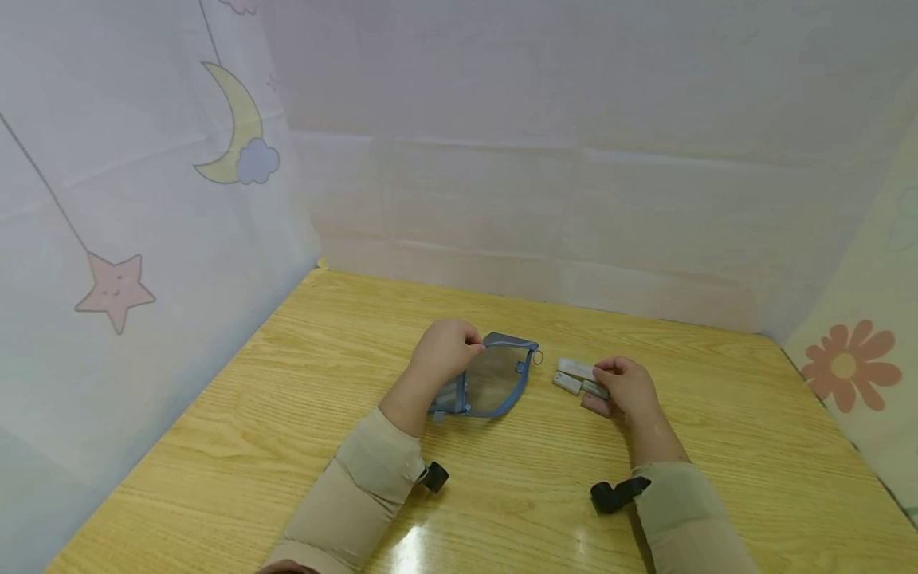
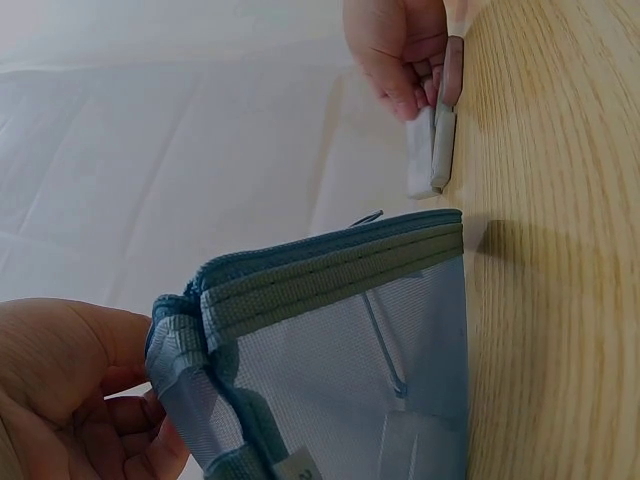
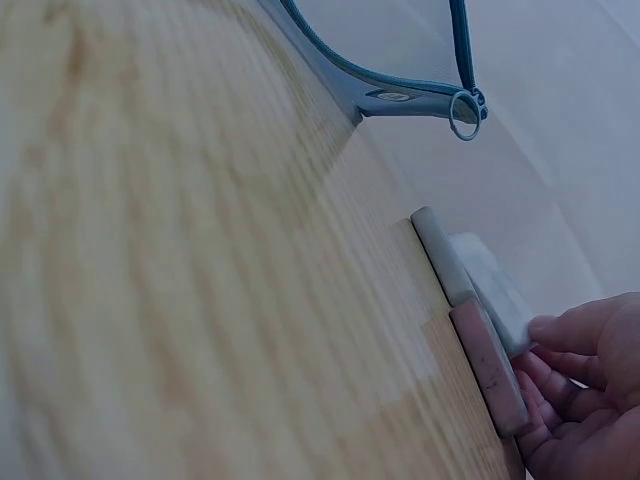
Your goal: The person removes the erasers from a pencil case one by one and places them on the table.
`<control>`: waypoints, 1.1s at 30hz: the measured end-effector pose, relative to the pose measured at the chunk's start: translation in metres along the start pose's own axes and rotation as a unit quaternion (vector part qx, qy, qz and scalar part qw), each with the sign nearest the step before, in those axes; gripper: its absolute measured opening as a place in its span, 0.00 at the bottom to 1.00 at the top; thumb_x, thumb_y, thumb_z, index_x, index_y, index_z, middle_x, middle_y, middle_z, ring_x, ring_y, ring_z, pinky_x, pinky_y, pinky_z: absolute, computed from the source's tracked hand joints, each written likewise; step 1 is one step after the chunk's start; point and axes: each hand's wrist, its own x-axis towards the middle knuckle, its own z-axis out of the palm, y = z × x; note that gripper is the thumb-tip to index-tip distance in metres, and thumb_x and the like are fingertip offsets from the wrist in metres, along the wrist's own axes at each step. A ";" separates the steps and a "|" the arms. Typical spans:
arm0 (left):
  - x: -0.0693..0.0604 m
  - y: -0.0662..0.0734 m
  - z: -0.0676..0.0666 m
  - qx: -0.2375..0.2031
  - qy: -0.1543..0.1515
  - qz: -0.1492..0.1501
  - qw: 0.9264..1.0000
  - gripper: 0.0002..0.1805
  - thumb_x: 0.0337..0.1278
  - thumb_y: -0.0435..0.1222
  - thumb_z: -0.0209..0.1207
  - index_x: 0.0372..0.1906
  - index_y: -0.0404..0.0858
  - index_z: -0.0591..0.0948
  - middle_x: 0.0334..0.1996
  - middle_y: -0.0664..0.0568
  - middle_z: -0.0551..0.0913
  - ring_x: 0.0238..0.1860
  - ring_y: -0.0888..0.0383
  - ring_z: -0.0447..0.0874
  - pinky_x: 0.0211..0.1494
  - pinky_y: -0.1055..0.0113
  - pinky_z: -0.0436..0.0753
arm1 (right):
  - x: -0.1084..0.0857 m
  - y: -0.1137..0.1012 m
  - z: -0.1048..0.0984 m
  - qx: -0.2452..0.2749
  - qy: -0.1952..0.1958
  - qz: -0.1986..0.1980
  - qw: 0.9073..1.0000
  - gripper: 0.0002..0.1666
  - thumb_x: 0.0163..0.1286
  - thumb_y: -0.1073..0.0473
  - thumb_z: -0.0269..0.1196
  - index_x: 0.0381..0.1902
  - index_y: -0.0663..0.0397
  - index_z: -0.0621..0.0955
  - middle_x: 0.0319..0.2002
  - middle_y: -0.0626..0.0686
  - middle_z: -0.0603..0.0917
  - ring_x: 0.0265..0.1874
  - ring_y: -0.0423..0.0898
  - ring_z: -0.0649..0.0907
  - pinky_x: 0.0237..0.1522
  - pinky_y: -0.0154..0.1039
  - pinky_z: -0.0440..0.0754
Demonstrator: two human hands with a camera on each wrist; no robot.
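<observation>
My left hand (image 1: 446,351) pinches the rim of a blue mesh zip pouch (image 2: 330,275), holding its mouth apart above the wooden table. A ring hangs from the pouch's right corner. Through the mesh, a pale shape shows inside, too blurred to name. To the right of the pouch, my right hand (image 1: 633,389) pinches the end of a white eraser-like block (image 3: 490,288) between thumb and fingers. Close beside it on the table lie a pinkish block (image 3: 488,370), a grey block (image 3: 442,255) and a greenish-grey block (image 1: 594,389), the last partly under my fingers.
The wooden table (image 1: 287,414) meets a pale cloth backdrop (image 1: 466,191) at the back and on both sides. A black wrist mount (image 1: 434,477) sits on my left sleeve, and another black mount (image 1: 615,496) on the right one.
</observation>
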 end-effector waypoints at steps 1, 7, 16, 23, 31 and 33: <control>0.000 0.000 0.000 0.000 0.000 -0.001 1.000 0.08 0.58 0.42 0.58 0.34 0.46 0.85 0.35 0.58 0.83 0.34 0.61 0.78 0.37 0.65 0.77 | 0.000 0.000 0.000 -0.017 0.004 -0.004 1.000 0.18 0.69 0.55 0.54 0.51 0.62 0.73 0.42 0.56 0.73 0.41 0.47 0.74 0.31 0.36 0.81; 0.000 0.000 0.000 0.002 0.001 0.001 1.000 0.06 0.57 0.42 0.59 0.32 0.47 0.85 0.34 0.58 0.83 0.33 0.61 0.78 0.36 0.66 0.77 | 0.000 0.000 0.000 -0.045 -0.001 -0.003 0.999 0.19 0.70 0.54 0.53 0.52 0.61 0.74 0.46 0.59 0.74 0.44 0.50 0.74 0.31 0.33 0.78; 0.000 0.001 0.000 0.005 0.005 0.004 1.000 0.06 0.57 0.42 0.59 0.31 0.47 0.85 0.34 0.58 0.83 0.32 0.62 0.77 0.36 0.66 0.76 | 0.001 0.001 -0.001 0.019 -0.022 0.025 0.999 0.20 0.70 0.58 0.52 0.56 0.63 0.71 0.48 0.60 0.71 0.34 0.45 0.80 0.31 0.39 0.82; 0.000 0.000 0.000 0.001 0.008 0.008 1.000 0.06 0.57 0.42 0.59 0.30 0.47 0.85 0.33 0.58 0.83 0.31 0.62 0.76 0.35 0.66 0.76 | 0.000 0.002 -0.003 0.019 -0.010 0.015 1.000 0.21 0.70 0.56 0.51 0.57 0.62 0.70 0.47 0.59 0.72 0.42 0.49 0.75 0.32 0.39 0.82; -0.001 0.000 0.000 -0.002 0.010 0.007 1.000 0.06 0.57 0.41 0.59 0.30 0.47 0.84 0.32 0.58 0.82 0.30 0.62 0.76 0.34 0.67 0.76 | -0.005 -0.003 -0.002 0.146 -0.041 0.050 0.987 0.24 0.71 0.56 0.51 0.60 0.62 0.66 0.43 0.57 0.68 0.36 0.49 0.81 0.36 0.46 0.82; -0.001 0.000 0.000 -0.003 0.011 0.008 1.000 0.06 0.57 0.41 0.59 0.30 0.47 0.84 0.32 0.58 0.82 0.30 0.62 0.76 0.34 0.67 0.76 | -0.006 -0.006 -0.001 0.157 -0.042 0.054 0.985 0.24 0.71 0.55 0.51 0.60 0.61 0.66 0.41 0.56 0.67 0.37 0.49 0.80 0.37 0.47 0.81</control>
